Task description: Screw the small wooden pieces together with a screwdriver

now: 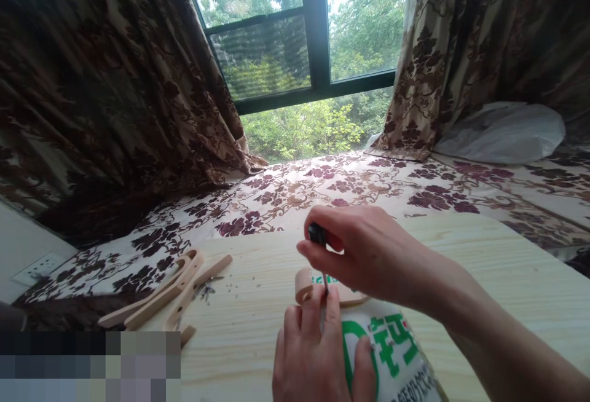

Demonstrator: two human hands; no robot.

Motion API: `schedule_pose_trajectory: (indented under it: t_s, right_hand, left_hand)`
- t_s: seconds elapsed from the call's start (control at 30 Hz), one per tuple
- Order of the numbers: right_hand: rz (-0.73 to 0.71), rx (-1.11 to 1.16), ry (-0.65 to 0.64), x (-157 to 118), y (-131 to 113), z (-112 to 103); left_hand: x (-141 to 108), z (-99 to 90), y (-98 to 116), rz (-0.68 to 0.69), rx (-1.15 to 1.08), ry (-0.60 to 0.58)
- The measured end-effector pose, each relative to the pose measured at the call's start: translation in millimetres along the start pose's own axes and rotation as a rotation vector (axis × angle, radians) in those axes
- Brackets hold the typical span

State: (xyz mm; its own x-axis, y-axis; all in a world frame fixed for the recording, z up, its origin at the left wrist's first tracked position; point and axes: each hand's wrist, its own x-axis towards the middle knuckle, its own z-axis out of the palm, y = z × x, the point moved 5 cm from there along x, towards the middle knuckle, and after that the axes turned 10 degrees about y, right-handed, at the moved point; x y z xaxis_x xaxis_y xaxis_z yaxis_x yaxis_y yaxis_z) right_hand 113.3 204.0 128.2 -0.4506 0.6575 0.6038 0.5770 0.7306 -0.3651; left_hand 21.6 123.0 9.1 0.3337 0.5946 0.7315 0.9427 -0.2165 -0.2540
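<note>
My right hand (364,248) is closed around the black handle of a screwdriver (316,233). The screwdriver stands nearly upright, its shaft reaching down between my left fingertips; its tip is hidden. My left hand (311,340) lies palm down with fingers spread, the index and middle fingertips at a pale wooden piece (303,285) on either side of the shaft. Whether a screw sits under the tip cannot be seen. Beneath the left hand is a white plastic packet (387,353) with green print. Both hands are over a light wooden board (244,334).
Several curved wooden parts (161,297) and a small pile of screws (207,292) lie on the board's left side. Floral cloth (332,181) spreads behind, up to a window (318,33) between patterned curtains (115,70). A white plastic bag (502,131) rests at the right.
</note>
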Motion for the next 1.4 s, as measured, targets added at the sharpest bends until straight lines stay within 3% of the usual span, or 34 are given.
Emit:
schedule_pose_trajectory:
  t_s: [0.13, 0.3, 0.5, 0.7, 0.9, 1.13, 1.3, 1.4]
  right_hand:
    - [-0.050, 0.032, -0.008, -0.7, -7.1, 5.4]
    - [0.059, -0.074, 0.109, 1.1, 1.4, 5.8]
    - [-0.058, 0.197, -0.095, -2.1, -8.1, 4.9]
    - [0.085, -0.001, 0.048, 0.2, 6.3, 5.1]
    - [-0.050, 0.170, -0.093, -4.3, -10.4, 1.2]
    - [0.099, 0.030, 0.038, -0.6, 7.4, 2.7]
    - [-0.006, 0.184, -0.066, -2.1, -2.4, 4.0]
    - [0.017, 0.147, -0.020, -0.3, 0.4, 5.1]
  left_hand:
    - [1.8, -0.3, 1.0, 0.002, 0.002, -0.014]
    - [3.4, 0.4, 0.3, 0.010, 0.004, -0.003]
    - [-0.3, 2.5, -1.1, -0.014, 0.004, -0.014]
    - [0.4, 5.0, -0.9, 0.039, 0.005, -0.007]
    - [-0.7, 2.0, -1.8, -0.012, -0.017, 0.009]
    - [1.8, 3.3, 2.4, -0.035, -0.026, -0.017]
    - [3.2, 1.9, 0.3, 0.008, -0.040, 0.050]
    - [1.5, 3.6, -0.1, 0.032, -0.039, 0.074]
